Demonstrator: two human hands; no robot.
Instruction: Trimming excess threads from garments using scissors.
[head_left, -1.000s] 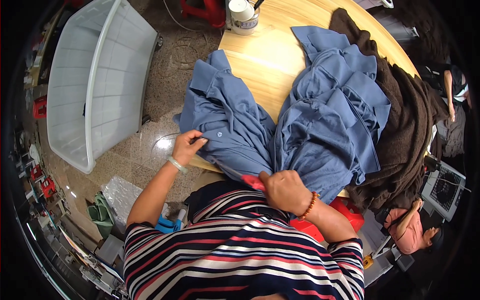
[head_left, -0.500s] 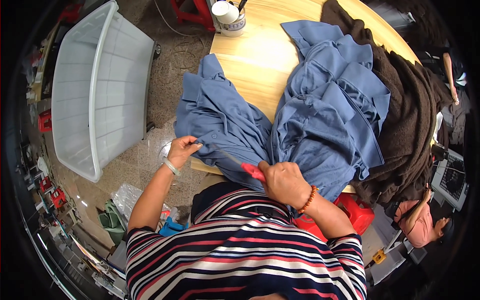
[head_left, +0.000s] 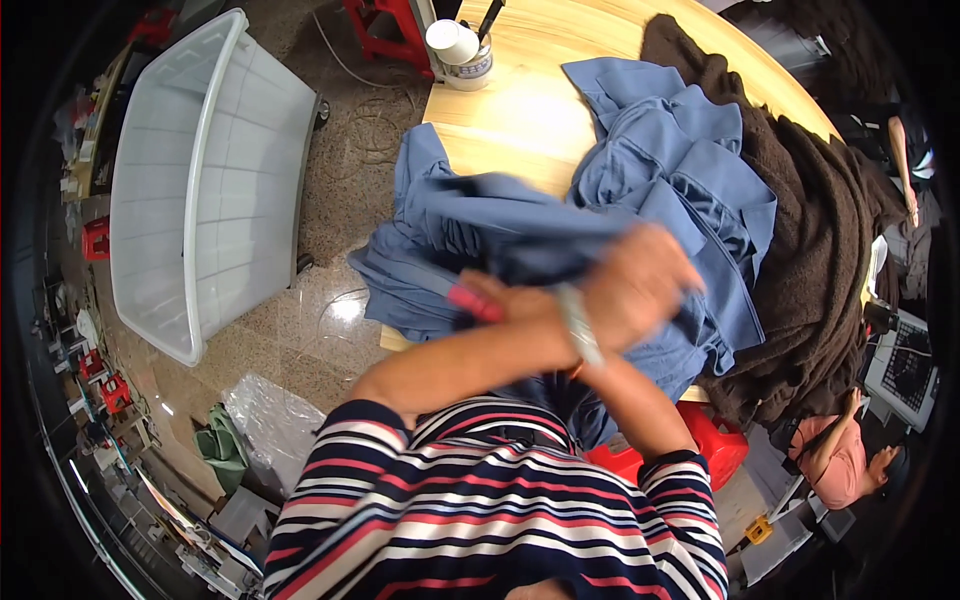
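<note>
My left hand [head_left: 645,285] is smeared by motion over the larger heap of blue garments [head_left: 670,185] on the right. Its forearm crosses above my right wrist. Whether its fingers grip cloth cannot be made out. Under that crossing, my right hand [head_left: 510,298] is closed on a red-handled tool [head_left: 474,303] with a thin, pale blade, partly blurred; its exact kind is unclear. Around the tool bunches another blue garment [head_left: 405,275], whose collar end lies at the table's left edge. A blurred fold of it stretches toward my left hand.
The light wooden table [head_left: 520,110] carries a dark brown knit pile [head_left: 815,220] on the right and a cup [head_left: 468,65] of pens at the back. A white wheeled bin [head_left: 245,190] stands on the left. A red stool [head_left: 715,435] is beside me; a person [head_left: 828,455] sits far right.
My left hand has swept from the left garment to the right, over my right arm, and that garment's cloth has shifted and folded. The tool in my right hand moved slightly left and down.
</note>
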